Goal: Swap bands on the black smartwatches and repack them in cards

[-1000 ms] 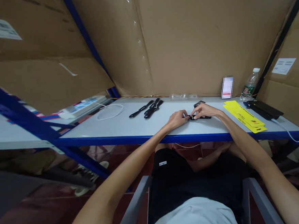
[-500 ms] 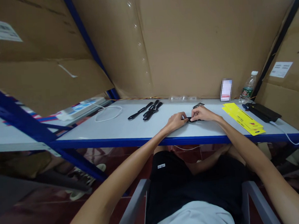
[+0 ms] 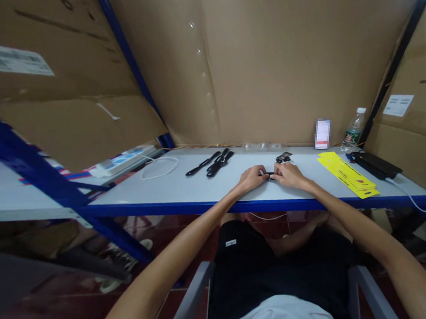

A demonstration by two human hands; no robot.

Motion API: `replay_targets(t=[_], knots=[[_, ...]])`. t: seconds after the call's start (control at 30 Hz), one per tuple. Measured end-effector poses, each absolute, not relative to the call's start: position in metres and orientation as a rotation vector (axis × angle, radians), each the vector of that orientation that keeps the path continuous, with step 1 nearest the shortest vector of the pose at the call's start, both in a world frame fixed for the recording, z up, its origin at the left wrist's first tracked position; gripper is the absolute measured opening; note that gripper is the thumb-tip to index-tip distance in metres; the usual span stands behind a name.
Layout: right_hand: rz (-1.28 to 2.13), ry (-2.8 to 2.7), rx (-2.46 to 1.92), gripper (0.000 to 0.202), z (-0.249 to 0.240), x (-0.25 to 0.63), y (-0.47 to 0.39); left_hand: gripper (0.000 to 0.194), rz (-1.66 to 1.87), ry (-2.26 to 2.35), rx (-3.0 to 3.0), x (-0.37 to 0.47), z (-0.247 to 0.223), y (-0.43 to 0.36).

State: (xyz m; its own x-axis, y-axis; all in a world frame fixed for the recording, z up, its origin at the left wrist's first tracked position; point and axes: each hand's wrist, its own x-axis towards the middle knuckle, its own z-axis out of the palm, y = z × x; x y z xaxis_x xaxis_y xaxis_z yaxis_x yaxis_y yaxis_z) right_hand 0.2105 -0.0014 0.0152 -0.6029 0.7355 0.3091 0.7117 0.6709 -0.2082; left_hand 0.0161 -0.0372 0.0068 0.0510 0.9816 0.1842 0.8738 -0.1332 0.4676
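Between both hands is a small slim black object (image 3: 270, 174), low over the grey-white tabletop near its front edge; fingers cover most of it. My left hand (image 3: 252, 177) is closed, pinching its left end. From the other side my right hand (image 3: 290, 175) pinches it too, thumb and fingertips almost meeting the left hand's. Just beyond the right hand lie small black-and-silver pieces (image 3: 283, 158), too small to name. Several long, glossy black handle-like objects (image 3: 218, 164) rest to the left of my hands, some overlapping.
Yellow printed cards (image 3: 347, 174) lie at right, beside a black case-like item (image 3: 376, 165) with a white cable. Behind stand a plastic bottle (image 3: 352, 132) and a blurred-out phone (image 3: 322, 134). A power strip (image 3: 123, 161) sits at left. Cardboard walls (image 3: 283, 67) enclose the table (image 3: 157, 195).
The camera view has tilted up slightly. My right fingers have drawn in closer to the left hand over the black object, covering more of it. The other items stay in place.
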Motion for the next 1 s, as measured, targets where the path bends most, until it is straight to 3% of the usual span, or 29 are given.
replay_targets(t=[0.23,0.6,1.0], knots=[[0.126,-2.56,-0.929,0.022,0.028,0.222,0.018,0.028,0.741,1.995,2.23,0.017,0.006,-0.045],[-0.248,-2.7,-1.127,0.031,0.022,0.235,0.004,0.026,0.64,2.106,2.36,0.015,0.002,-0.042],[-0.401,-2.722,-1.241,0.038,0.027,0.233,-0.009,0.031,0.543,2.114,2.399,0.02,0.007,-0.05]])
